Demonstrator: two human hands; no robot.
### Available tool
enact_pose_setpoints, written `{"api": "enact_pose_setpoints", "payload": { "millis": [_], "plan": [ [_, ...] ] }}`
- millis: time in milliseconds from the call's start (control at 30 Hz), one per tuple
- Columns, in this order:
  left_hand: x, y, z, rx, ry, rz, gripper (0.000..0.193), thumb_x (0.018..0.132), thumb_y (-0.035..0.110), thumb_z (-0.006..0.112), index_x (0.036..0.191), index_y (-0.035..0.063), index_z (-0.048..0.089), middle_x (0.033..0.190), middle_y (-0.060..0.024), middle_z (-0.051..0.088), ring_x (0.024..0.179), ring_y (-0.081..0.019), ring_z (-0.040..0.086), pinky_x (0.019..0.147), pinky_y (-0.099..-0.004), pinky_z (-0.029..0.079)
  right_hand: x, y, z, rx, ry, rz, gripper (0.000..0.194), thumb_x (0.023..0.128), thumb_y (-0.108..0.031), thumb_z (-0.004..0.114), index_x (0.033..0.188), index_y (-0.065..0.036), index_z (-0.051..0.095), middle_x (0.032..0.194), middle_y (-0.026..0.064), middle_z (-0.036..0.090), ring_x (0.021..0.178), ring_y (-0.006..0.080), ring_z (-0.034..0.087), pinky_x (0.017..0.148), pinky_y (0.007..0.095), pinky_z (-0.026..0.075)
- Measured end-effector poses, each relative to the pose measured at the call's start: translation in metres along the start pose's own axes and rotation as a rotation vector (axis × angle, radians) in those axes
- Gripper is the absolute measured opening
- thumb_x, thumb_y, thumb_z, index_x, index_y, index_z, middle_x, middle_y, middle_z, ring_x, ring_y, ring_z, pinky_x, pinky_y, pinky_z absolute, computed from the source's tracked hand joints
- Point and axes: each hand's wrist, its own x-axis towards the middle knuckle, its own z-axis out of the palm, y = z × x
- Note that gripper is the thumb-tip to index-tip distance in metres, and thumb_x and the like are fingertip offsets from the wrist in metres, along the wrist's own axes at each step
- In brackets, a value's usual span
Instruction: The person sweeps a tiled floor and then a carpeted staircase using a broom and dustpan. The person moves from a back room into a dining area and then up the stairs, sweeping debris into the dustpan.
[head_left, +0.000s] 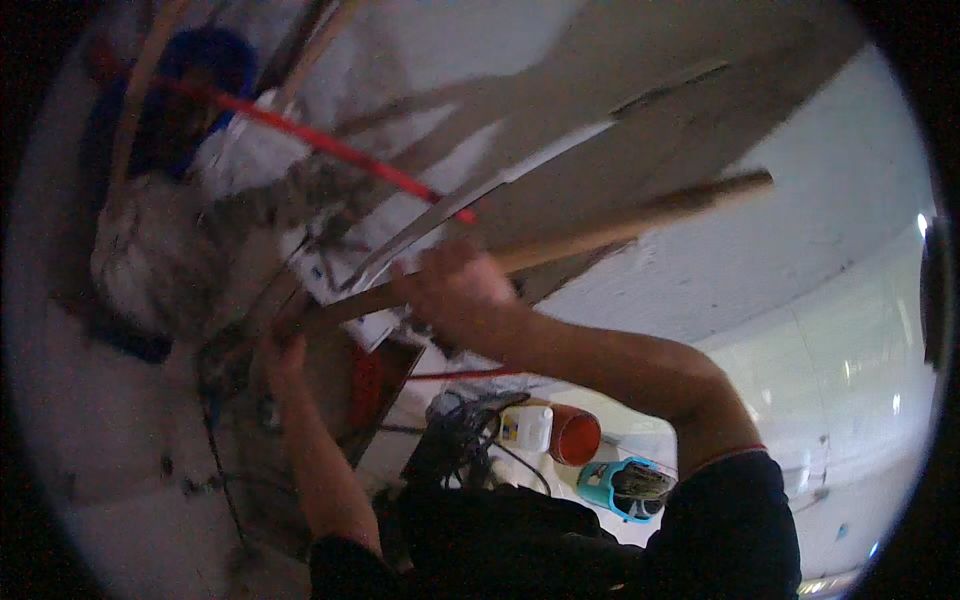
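Note:
A long wooden batten (592, 240) slants across the view from lower left to upper right. My right hand (457, 289) is closed around it partway along its length. At its lower left end my left hand (285, 352) grips the wood, though blur and shadow hide the fingers. Beyond the batten runs a long, thin pale strip (525, 169), its material unclear. A red bar (330, 146) crosses behind that strip, its near end just above my right hand. White, box-like material (319, 274) lies between my hands, partly covered by the batten.
At upper left are a dark blue rounded object (214, 64) and dirty pale sacks or sheeting (157, 247). Black cables (461, 439), a white jug (529, 427), an orange-red bucket (576, 435) and a turquoise bucket (596, 484) stand below my right arm. A pale wall (750, 247) spans the right.

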Motion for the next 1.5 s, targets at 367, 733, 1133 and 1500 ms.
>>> {"api": "enact_pose_setpoints", "payload": {
  "millis": [367, 733, 1133, 1500],
  "plan": [
    [0.042, -0.008, 0.043, -0.145, 0.116, -0.347, 0.028, 0.090, 0.029, 0.055, 0.089, 0.0039, 0.068, 0.093, -0.0141, 0.064, 0.092, -0.0279, 0.059, 0.080, -0.0441, 0.049, 0.039, 0.052, 0.051, -0.198, 0.215, 0.114, 0.031, 0.077, -0.023, 0.054, 0.105, -0.010, 0.060, 0.097, 0.0048, 0.057, 0.097, 0.0203, 0.051, 0.085, 0.0371, 0.035],
    [0.023, 0.008, 0.049, -0.051, 0.113, -0.362, 0.038, 0.088, 0.028, 0.055, 0.119, 0.0065, 0.053, 0.109, -0.0125, 0.057, 0.095, -0.0265, 0.056, 0.080, -0.0451, 0.047, -0.123, -0.105, 0.099, 0.652, 0.197, 0.037, 0.033, 0.083, -0.022, 0.050, 0.109, -0.004, 0.057, 0.125, 0.0174, 0.045, 0.120, 0.0309, 0.041, 0.103, 0.0482, 0.029],
    [0.004, -0.024, 0.136, 0.654, 0.040, -0.322, 0.030, 0.089, 0.029, 0.051, 0.108, 0.0071, 0.053, 0.098, -0.0113, 0.056, 0.085, -0.0245, 0.054, 0.070, -0.0415, 0.046, -0.466, -0.222, 0.109, 1.298, -0.487, 1.463, 0.035, 0.081, -0.024, 0.058, 0.110, -0.004, 0.055, 0.107, 0.0192, 0.051, 0.101, 0.0371, 0.052, 0.083, 0.0440, 0.045],
    [-0.129, -0.152, 0.054, 1.440, 0.027, -0.339, 0.028, 0.089, 0.034, 0.046, 0.092, 0.0075, 0.055, 0.083, -0.0086, 0.058, 0.072, -0.0213, 0.054, 0.060, -0.0366, 0.045, -0.588, -0.319, 0.164, 1.621, -0.519, 1.777, 0.036, 0.080, -0.027, 0.057, 0.107, -0.004, 0.058, 0.098, 0.0241, 0.059, 0.095, 0.0398, 0.057, 0.082, 0.0463, 0.045]
  ]
}}
